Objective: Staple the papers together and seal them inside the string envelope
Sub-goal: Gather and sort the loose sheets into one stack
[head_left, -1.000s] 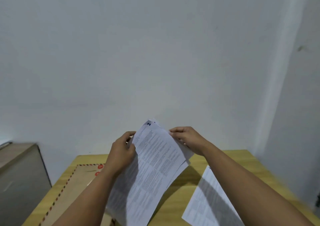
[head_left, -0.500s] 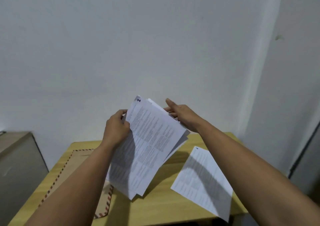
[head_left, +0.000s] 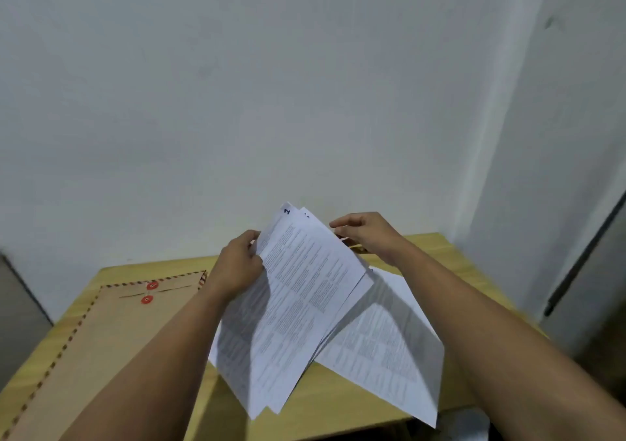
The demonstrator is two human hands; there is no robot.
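Pale grey wall (head_left: 237,102) fills the upper part of the view, behind a wooden table (head_left: 426,247) whose far edge meets it. Places below are given relative to the table.

Brown envelope (head_left: 111,332), with a striped red-and-dark border, lies flat on the table's left half; two red string discs (head_left: 149,292) sit one above the other near its far edge.

Stack of printed papers (head_left: 298,305) is held above the table's middle, tilted, top edge toward the wall and lower corners hanging toward the near edge. The sheets are fanned slightly apart at the top.

Single printed sheet (head_left: 382,349) lies on the table's right half, its near corner overhanging the front edge; the stack partly covers its left side.

Left hand (head_left: 237,264) grips the stack's upper left edge, fingers curled round it, above the envelope's far right corner.

Right hand (head_left: 366,234) is at the stack's upper right edge, over the table's far side, fingers bent and touching the sheets from behind; whether it pinches them cannot be told.
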